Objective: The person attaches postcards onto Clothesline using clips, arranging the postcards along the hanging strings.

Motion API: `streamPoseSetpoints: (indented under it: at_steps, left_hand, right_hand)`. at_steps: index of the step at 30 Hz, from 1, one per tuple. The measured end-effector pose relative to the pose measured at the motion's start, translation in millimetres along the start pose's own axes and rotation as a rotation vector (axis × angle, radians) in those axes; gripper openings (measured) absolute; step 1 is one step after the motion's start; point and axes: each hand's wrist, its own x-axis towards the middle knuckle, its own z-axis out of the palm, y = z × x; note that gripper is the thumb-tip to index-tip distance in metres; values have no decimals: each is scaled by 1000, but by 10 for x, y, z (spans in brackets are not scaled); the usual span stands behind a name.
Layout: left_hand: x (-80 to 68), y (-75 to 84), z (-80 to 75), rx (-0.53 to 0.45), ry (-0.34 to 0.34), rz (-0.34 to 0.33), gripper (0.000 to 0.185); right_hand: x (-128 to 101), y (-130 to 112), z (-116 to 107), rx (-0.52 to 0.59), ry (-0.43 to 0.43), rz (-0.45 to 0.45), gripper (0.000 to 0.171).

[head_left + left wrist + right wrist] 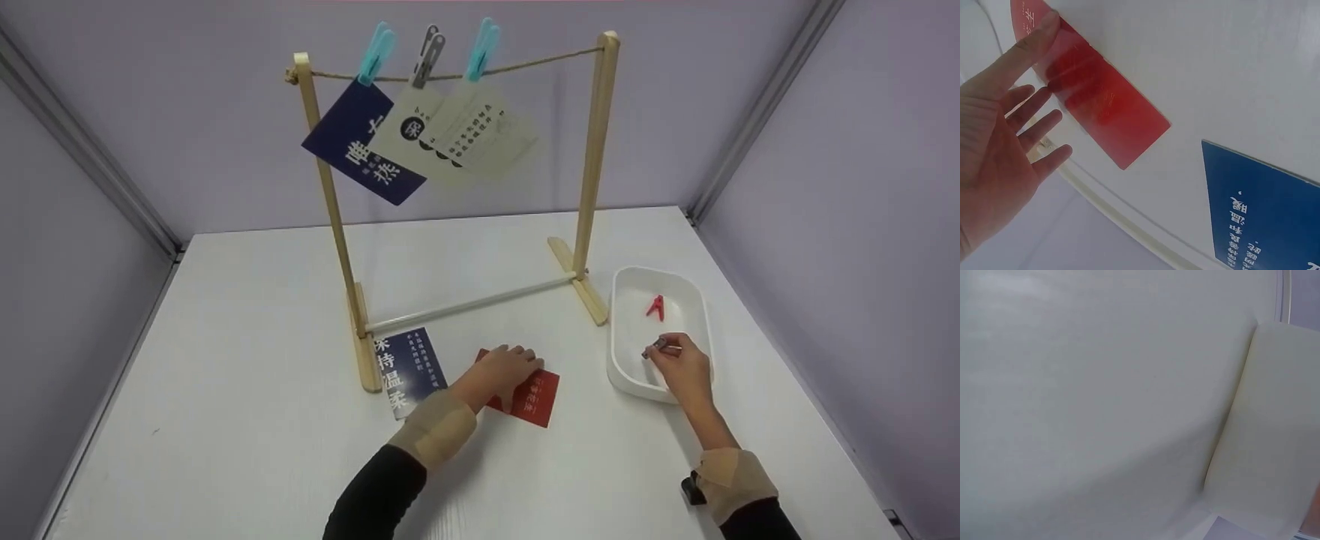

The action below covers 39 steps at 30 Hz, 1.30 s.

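Note:
My left hand reaches over a red card on the table. In the left wrist view its thumb touches one long edge of the red card, and the other fingers are spread loosely by the opposite edge. Between thumb and fingers, my right hand pinches a grey clothespin above a white tray. A small red clothespin lies in that tray. The right wrist view shows mostly white surfaces and not the pinched clothespin.
A wooden stand carries a string. Clothespins hold a dark blue card and pale cards on it. Another blue card lies by the stand's left foot.

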Motion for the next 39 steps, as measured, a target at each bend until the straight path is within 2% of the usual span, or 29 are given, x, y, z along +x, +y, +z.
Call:
streamPoseSetpoints:
  at_steps: [3,6,9,14,19,23,29,34,37,39]
  left_hand:
    - [-12,13,5,-4,3,-18,85]
    - [-39,29,-1,-70,-10,-47,84]
    - [-60,50,-16,-184,-5,-82,85]
    - [-54,69,-31,-270,11,-139,91]
    - [-28,54,-9,-289,-46,-171,101]
    - [-2,35,12,-281,-57,-180,107]
    - [0,-1,45,-327,13,-139,102]
    - [12,-29,83,-237,59,-103,101]
    - [26,-55,71,-188,94,-99,91]
    - [29,-84,33,-208,120,-104,76]
  right_hand:
    - [4,-4,1,11,-3,0,21]
    - [9,3,2,21,-2,-10,21]
    - [11,9,-1,21,-3,-21,21]
    - [9,2,3,26,0,-16,21]
    - [8,2,23,22,5,-27,21]
    - [9,-2,14,8,-16,-25,21]
    - [14,-6,18,17,-15,-32,21]
    - [3,4,27,13,-22,-11,21]
    - [-4,-6,20,9,-26,-7,21]
    - [-3,-12,17,6,-25,-6,22]
